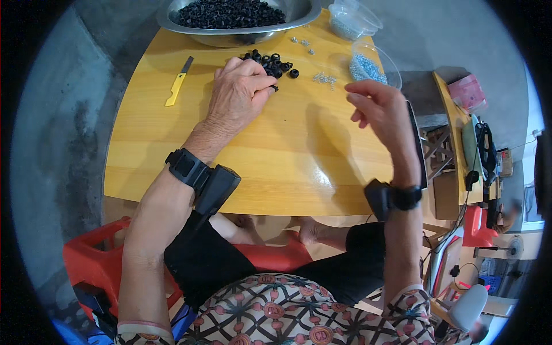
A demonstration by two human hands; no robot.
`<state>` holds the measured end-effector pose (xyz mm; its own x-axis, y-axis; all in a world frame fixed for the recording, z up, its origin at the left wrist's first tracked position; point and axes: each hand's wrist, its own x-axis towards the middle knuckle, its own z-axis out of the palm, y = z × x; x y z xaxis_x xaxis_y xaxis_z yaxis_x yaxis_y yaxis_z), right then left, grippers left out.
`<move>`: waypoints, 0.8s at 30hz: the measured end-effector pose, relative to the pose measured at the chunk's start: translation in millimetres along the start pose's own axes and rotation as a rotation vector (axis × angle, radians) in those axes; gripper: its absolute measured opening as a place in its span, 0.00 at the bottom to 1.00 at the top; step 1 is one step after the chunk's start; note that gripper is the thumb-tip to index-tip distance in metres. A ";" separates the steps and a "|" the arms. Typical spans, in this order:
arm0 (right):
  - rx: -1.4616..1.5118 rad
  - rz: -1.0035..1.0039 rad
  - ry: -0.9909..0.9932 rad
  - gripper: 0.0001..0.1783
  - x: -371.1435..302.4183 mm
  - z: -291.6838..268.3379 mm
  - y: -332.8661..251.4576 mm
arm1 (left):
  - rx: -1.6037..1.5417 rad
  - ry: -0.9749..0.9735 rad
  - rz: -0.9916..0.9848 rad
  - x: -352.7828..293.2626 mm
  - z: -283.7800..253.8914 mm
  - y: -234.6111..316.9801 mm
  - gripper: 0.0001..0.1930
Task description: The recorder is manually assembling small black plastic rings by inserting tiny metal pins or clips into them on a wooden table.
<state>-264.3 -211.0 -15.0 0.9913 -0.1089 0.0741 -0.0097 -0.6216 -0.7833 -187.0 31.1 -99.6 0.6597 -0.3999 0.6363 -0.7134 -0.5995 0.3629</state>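
Observation:
My left hand [240, 86] rests on the table beside a small pile of black round parts [276, 64]. Thumb and forefinger pinch one small black part [273, 88], mostly covered by the fingertips. My right hand [379, 106] is raised above the table's right side, its fingers curled together; whatever they hold, if anything, is too small to make out. Just beyond it, small silvery pieces [325, 78] lie scattered on the wood. Next to them stands a clear plastic tub [394, 73] holding many small shiny bluish pieces [368, 68].
At the table's far edge stands a metal basin [230, 38] full of black parts [230, 12]. A second clear tub [355, 20] is at the far right. A yellow-handled utility knife [177, 87] lies on the left of the yellow wooden table [172, 155]. A wall [63, 103] bounds the left.

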 end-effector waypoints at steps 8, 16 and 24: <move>-0.447 -0.224 0.166 0.08 39.8 33.2 45.9 | -0.263 0.010 0.026 -1.3 1.0 9.4 0.06; -0.412 -0.237 0.180 0.08 42.5 35.9 56.4 | -0.435 -0.067 0.006 -2.8 8.8 15.2 0.07; 0.089 -0.135 -0.126 0.07 26.4 41.5 43.4 | -0.847 -0.282 -0.440 0.4 1.6 17.3 0.10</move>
<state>-233.1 -208.6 -72.6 0.9914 0.0726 0.1087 0.1307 -0.5520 -0.8235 -198.7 19.5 -94.2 0.8595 -0.4770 0.1834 -0.2528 -0.0848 0.9638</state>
